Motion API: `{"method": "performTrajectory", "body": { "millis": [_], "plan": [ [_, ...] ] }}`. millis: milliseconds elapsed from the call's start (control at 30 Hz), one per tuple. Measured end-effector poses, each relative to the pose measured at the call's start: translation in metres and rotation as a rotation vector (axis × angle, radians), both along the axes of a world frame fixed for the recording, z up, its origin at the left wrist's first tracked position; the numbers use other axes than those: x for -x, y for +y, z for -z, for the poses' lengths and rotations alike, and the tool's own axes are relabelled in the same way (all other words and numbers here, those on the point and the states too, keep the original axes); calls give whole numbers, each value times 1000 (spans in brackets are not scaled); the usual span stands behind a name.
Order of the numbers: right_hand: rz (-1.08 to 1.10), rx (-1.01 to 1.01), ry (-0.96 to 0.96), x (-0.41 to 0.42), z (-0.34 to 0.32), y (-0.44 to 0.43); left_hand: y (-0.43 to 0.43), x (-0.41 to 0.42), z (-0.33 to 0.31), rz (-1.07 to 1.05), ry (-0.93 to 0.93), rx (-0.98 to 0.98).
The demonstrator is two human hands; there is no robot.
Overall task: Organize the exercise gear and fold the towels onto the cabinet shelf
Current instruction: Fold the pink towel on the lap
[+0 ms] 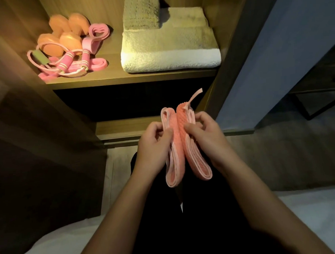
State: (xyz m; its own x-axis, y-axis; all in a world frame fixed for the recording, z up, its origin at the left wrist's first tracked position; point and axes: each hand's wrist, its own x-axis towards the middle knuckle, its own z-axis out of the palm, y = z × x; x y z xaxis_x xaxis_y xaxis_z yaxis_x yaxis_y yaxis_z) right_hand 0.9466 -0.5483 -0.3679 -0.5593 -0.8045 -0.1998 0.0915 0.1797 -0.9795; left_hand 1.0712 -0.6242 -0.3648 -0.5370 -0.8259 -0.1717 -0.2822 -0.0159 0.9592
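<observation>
I hold a small pink towel (181, 120) in the air with both hands, low in front of the cabinet and above my legs. My left grip (154, 144) pinches the left half, with the thumb on top and the fingers curled behind it. My right grip (203, 140) pinches the right half the same way. The towel is folded into a long thick strip, and it bends in the middle like a book that is half shut. A little hanging loop (197, 94) sticks up from its top end. Up on the lit cabinet shelf (122, 79), much of the job looks done. On the left side lie the orange dumbbells (71, 42), a pink jump rope (63, 62) and a pink stretch band (97, 64), all close together in one heap. The rope and band look a bit tangled, so I think they could be made neater. On the right side lies a big folded white towel (169, 53). At its back are a flat folded towel (186, 16) and a fluffy folded towel (141, 12); I cannot tell if they sit on it or just behind it. So I think the pink towel is the last one. What is left, I think, is to close this fold, press it flat, and lay it on the shelf with the other towels. I see no other loose towel, but the dark shelf below is hard to see into.
</observation>
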Motion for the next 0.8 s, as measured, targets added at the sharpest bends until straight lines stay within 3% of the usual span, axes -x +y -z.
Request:
{"method": "performTrajectory", "body": {
  "millis": [233, 500, 667, 800],
  "plan": [
    [-13, 76, -96, -9, 1, 7, 5, 1, 2, -29, 39, -19],
    [-80, 70, -59, -7, 13, 10, 2, -6, 0, -3, 43, 56],
    [-64, 97, -323, -6, 21, 8, -2, -9, 2, 26, 14, 58],
    [-48, 157, -384, -10, 20, 9, -1, -8, 4, -4, -20, 99]
  ]
}}
